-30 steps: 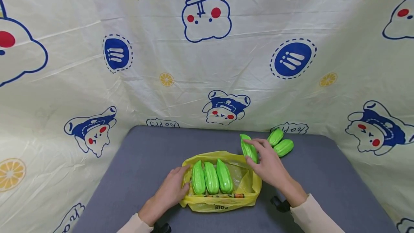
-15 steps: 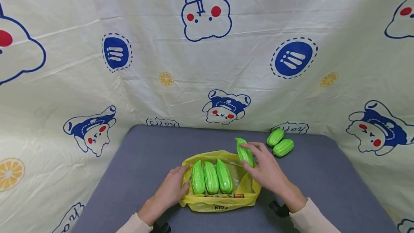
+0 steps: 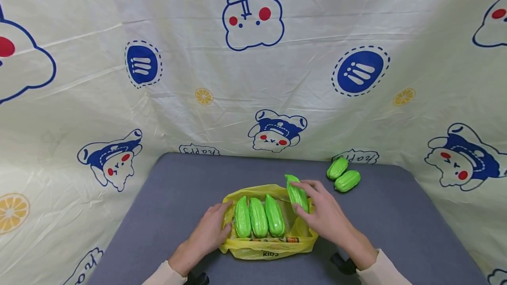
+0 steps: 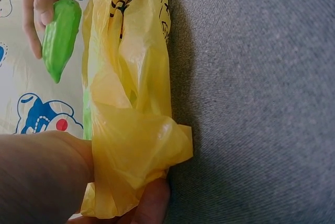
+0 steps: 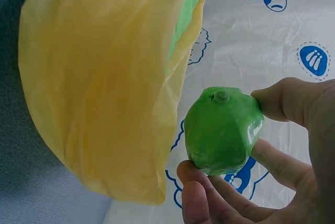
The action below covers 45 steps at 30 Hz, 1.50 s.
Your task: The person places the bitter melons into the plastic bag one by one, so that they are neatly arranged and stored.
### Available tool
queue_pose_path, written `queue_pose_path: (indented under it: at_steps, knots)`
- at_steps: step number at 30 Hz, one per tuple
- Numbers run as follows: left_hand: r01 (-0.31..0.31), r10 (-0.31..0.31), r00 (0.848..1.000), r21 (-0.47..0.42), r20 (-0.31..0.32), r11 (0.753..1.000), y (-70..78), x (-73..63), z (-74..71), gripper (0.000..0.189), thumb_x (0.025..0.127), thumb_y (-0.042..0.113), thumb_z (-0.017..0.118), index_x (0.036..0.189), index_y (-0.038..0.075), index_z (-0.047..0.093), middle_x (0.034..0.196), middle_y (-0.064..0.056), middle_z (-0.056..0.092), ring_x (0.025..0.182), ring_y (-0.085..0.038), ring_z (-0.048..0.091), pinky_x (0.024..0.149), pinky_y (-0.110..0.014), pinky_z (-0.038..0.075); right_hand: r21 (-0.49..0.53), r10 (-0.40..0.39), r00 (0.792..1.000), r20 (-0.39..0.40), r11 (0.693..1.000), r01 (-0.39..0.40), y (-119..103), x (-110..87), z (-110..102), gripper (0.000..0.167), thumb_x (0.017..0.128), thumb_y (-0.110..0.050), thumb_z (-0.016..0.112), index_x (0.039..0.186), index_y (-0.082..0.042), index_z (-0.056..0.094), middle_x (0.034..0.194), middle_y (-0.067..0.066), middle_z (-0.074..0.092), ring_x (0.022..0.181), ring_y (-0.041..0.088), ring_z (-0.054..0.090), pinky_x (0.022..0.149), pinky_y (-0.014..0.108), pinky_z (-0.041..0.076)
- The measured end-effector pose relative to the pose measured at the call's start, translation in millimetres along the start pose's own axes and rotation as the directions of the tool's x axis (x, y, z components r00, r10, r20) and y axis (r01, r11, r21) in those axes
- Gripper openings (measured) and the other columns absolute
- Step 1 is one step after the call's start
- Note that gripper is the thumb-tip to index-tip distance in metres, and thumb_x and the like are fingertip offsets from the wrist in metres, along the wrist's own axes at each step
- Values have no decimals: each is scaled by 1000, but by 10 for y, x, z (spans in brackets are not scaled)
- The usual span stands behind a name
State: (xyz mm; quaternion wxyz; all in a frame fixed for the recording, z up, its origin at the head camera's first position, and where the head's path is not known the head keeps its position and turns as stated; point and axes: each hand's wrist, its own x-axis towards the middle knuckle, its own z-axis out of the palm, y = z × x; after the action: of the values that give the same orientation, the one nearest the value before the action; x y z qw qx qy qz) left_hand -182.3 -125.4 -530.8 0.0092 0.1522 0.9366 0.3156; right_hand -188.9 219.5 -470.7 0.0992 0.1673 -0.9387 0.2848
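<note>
My right hand (image 3: 326, 210) pinches a glossy green bitter melon (image 3: 296, 193) between thumb and fingers, tilted over the right part of the open yellow plastic bag (image 3: 273, 246). In the right wrist view the held bitter melon (image 5: 222, 132) shows its stem end, beside the bag's wall (image 5: 99, 98). My left hand (image 3: 210, 228) grips the bag's left edge; in the left wrist view a fingertip (image 4: 154, 200) curls round the crumpled plastic. Three more bitter melons (image 3: 259, 217) lie side by side inside the bag, pointed ends toward the back.
Two loose bitter melons (image 3: 347, 181) lie at the back right of the grey cloth-covered table (image 3: 178, 188). A pale printed curtain (image 3: 253, 74) hangs right behind the table's far edge. Black camera straps (image 3: 342, 264) sit at both wrists.
The right hand has carried its bitter melon left and nearer, from the bag's back right corner to over the bag's right part. The left hand has stayed at the bag's left edge.
</note>
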Motion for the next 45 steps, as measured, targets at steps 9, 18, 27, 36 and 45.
queue_pose_path:
  at_steps: [9, 18, 27, 36, 45]
  knots:
    - [-8, 8, 1000, 5, -13, 1000, -4, -1, 10, 62, 102, 2, 81, 161, -3, 64, 153, -28, 71, 140, -50, 69, 116, -65, 59, -10, -9, 1000, 20, 1000, 10, -28, -81, 25, 59, 103, -18, 89, 159, -23, 72, 158, 20, 66, 124, 33, 76, 89, 46, 64]
    - [-1, 1, 1000, 6, -10, 1000, -14, 6, 12, 61, 102, 2, 81, 161, -3, 64, 154, -27, 71, 142, -49, 69, 117, -65, 59, -11, -18, 998, 53, 1000, 19, -49, -133, 60, 59, 104, -22, 89, 160, -24, 71, 158, 16, 67, 125, 29, 75, 91, 47, 65]
    - [-6, 6, 1000, 0, -3, 1000, -20, 2, 4, 62, 102, 2, 81, 161, -3, 63, 154, -28, 71, 141, -50, 69, 117, -66, 59, -15, -7, 995, 97, 1000, 8, -53, -159, 100, 60, 105, -24, 89, 162, -27, 70, 161, 16, 66, 117, 20, 74, 84, 38, 62]
    - [-7, 7, 1000, -3, -6, 1000, -9, -4, -8, 62, 102, 2, 81, 161, -3, 63, 153, -28, 71, 140, -50, 69, 115, -65, 59, -15, 16, 992, 122, 1000, -14, -62, -171, 124, 59, 105, -26, 89, 161, -28, 70, 161, 15, 65, 120, 24, 75, 87, 43, 63]
    - [-9, 9, 1000, 8, -16, 1000, -14, -11, 4, 62, 102, 2, 81, 161, -3, 64, 153, -28, 71, 141, -49, 69, 117, -66, 59, -10, 12, 992, 126, 1000, -11, -52, -186, 136, 59, 104, -26, 89, 161, -28, 70, 160, 15, 65, 114, 20, 75, 86, 42, 63]
